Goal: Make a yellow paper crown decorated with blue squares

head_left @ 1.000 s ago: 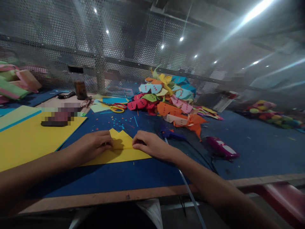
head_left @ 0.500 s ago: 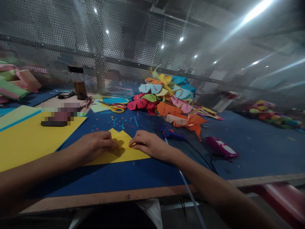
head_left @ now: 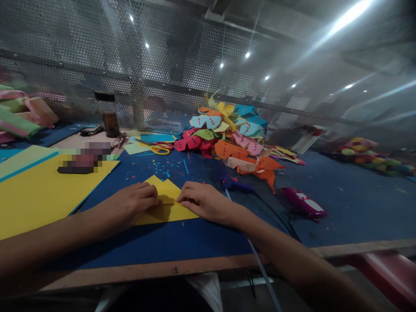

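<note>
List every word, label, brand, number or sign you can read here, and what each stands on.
None can be read.
Folded yellow paper: no writing visible.
Purple device with pale panels: any marking is too small to read.
Lidded bottle: no lettering can be made out.
Paper pile: dots on several pieces, no legible letters.
Pixelated item: unreadable.

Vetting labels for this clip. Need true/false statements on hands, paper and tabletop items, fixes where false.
1. The left hand and right hand both touch the folded yellow paper. True.
2. The right hand grips the blue glue gun. False: the glue gun lies on the blue tabletop.
3. The jar is uncapped. False: the jar has its dark lid on.
4. The magenta object lies right of the glue gun. True.
5. The paper pile is multicoloured. True.
</note>
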{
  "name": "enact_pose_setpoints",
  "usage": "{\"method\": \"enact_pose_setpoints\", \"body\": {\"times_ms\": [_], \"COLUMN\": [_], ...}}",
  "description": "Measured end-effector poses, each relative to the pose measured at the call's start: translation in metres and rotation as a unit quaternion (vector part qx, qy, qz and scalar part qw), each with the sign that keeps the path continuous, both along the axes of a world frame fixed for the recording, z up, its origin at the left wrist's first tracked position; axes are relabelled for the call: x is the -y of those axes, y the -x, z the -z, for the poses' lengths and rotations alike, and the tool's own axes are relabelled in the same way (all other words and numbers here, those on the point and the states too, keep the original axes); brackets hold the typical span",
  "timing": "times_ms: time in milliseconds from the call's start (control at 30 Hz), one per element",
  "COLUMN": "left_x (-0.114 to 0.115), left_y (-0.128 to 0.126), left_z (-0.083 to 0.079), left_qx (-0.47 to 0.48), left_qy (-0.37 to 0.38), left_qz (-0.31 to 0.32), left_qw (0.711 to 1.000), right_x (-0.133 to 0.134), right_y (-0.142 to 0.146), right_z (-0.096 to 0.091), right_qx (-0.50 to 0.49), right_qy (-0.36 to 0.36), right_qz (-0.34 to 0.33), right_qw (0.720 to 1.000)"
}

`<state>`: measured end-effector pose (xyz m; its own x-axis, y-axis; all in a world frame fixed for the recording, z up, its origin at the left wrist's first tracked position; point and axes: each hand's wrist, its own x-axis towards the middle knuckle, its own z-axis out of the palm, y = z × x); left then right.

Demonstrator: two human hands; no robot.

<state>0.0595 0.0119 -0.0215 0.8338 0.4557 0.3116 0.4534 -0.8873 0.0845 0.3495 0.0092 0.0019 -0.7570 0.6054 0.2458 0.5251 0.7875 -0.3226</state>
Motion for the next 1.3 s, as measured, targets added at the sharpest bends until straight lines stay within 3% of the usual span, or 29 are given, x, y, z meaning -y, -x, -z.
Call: {"method": "enact_pose_setpoints", "body": {"times_ms": [767,1067,1300], "left_x": [0.0005,-0.0009,-0.0013], "left_y": [-0.0061,-0.0024,-0.0024], "left_z": [-0.0003,0.0019,0.0045], "left_qx": [-0.086,-0.064,-0.06], "left_qy": [-0.036,-0.028,-0.039], "left_qz": [-0.006,0.006,0.003], "left_qw": [0.996,0.998,0.997], "right_x": [0.0002,-0.0038,-0.0073], "right_y": [-0.0012,-0.001,0.0068], "right_z": [-0.0014,0.0016,0.0066], "right_qx": [0.09,0.001,-0.037], "right_qy": [-0.049,0.013,0.056], "right_qz": [-0.007,-0.004,0.067], "right_qw": [0.995,1.0,0.996]}}
